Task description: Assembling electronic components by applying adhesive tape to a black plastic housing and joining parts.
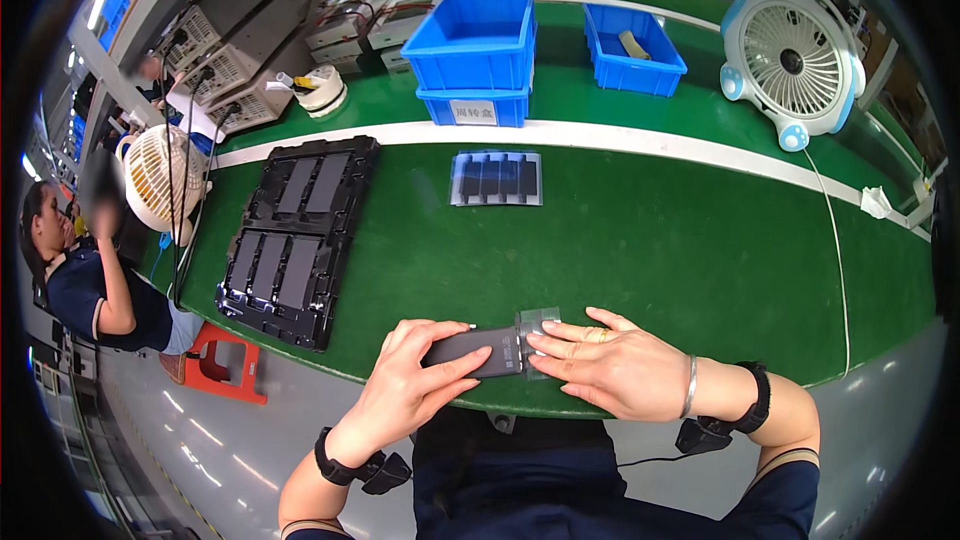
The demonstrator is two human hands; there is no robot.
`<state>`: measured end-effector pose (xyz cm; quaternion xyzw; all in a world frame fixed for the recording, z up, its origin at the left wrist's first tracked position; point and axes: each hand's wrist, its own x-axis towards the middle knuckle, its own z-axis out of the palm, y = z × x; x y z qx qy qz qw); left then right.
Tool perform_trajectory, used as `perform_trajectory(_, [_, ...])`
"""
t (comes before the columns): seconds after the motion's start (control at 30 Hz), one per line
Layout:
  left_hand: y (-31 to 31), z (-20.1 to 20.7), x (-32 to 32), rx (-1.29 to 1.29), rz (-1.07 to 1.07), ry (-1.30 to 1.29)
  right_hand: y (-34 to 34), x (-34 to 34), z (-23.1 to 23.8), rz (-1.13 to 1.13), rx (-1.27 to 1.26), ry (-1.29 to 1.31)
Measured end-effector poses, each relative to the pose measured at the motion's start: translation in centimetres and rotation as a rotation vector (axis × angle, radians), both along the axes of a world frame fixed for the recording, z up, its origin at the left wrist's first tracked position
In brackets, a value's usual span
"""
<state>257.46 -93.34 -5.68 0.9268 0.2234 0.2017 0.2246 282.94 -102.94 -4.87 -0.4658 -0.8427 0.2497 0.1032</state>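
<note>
At the frame's lower centre, the left hand (405, 377) pinches a flat, dark-grey rectangular block (475, 342) between thumb and fingers. The right hand (625, 370), fingers extended (one wears a ring), rests on clear plastic film (540, 317) at the block's right end.

One white label (473, 113) is legible: a single row of large dark printed characters, on the near face of the lower blue bin (432, 108), far side of the table (640, 240). Pale markings (508, 351) toward the right end of the dark flat block (490, 339), near edge, are too small to read.
</note>
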Motion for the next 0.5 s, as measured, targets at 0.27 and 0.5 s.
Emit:
perform_trajectory(0.27, [0.66,0.12,0.49,-0.035,-0.027,0.008,0.07,0.14,-0.04,0.016,0.017,0.0])
perform_trajectory(0.5, [0.54,0.2,0.46,-0.043,-0.022,0.018,0.02,0.1,0.17,0.016,-0.006,-0.004])
